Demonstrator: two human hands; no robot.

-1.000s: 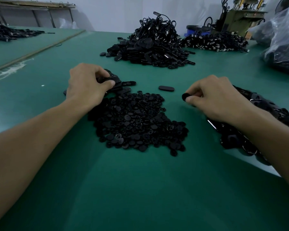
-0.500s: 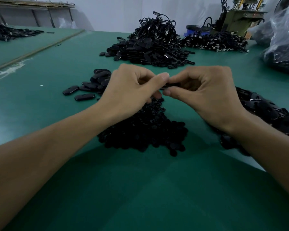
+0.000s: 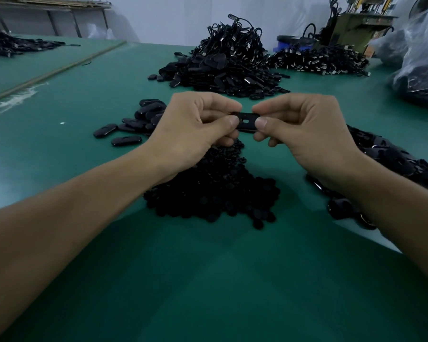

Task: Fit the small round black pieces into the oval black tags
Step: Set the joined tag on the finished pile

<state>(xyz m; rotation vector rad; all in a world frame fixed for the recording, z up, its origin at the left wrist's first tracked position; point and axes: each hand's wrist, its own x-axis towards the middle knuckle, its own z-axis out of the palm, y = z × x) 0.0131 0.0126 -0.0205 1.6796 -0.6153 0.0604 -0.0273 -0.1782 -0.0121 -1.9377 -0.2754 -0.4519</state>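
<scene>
Now my left hand (image 3: 195,127) and right hand (image 3: 304,129) each pinch one end of the glossy black oval plastic tag (image 3: 246,122); I'd press evenly, thumbs flat, holding it level.

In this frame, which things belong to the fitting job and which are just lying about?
Job: oval tag, pinched between left hand and right hand; pile of round pieces below them; loose oval tags at left.
Lying about: tall corded heap behind; second heap to its right; plastic bags; machine at back.
</scene>
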